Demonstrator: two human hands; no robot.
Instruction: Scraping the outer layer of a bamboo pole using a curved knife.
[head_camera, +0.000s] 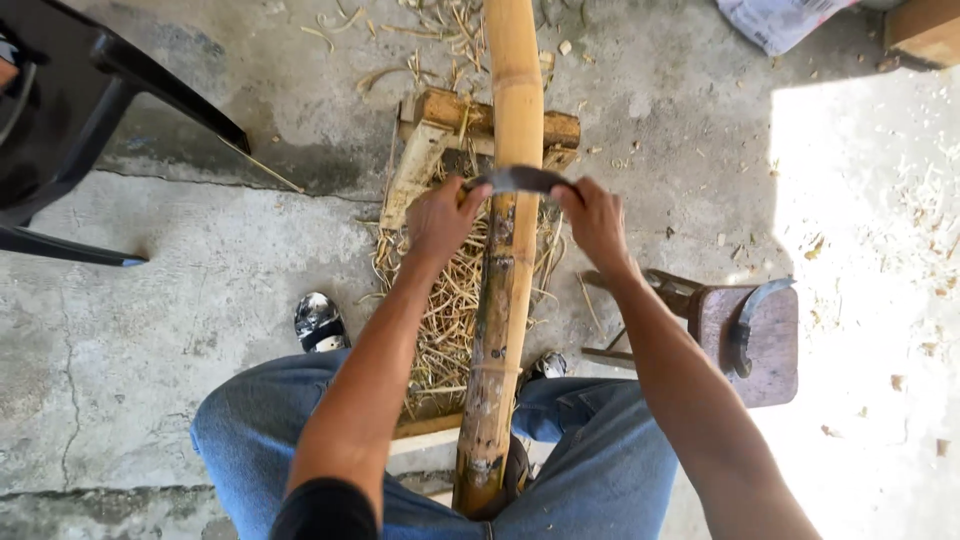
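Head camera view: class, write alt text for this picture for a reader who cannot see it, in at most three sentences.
Seen from above, a seated person's left hand and right hand grip the two ends of a curved blade laid across a long bamboo pole. The pole rests on a low wooden block, above a heap of pale shavings on the concrete floor. A small wooden stool stands at the right.

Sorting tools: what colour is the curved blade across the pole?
Dark grey curved blade, head view.

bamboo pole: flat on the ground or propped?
Propped. The bamboo pole rests across a wooden block, its near end between the person's knees; both hands hold a curved blade across it.
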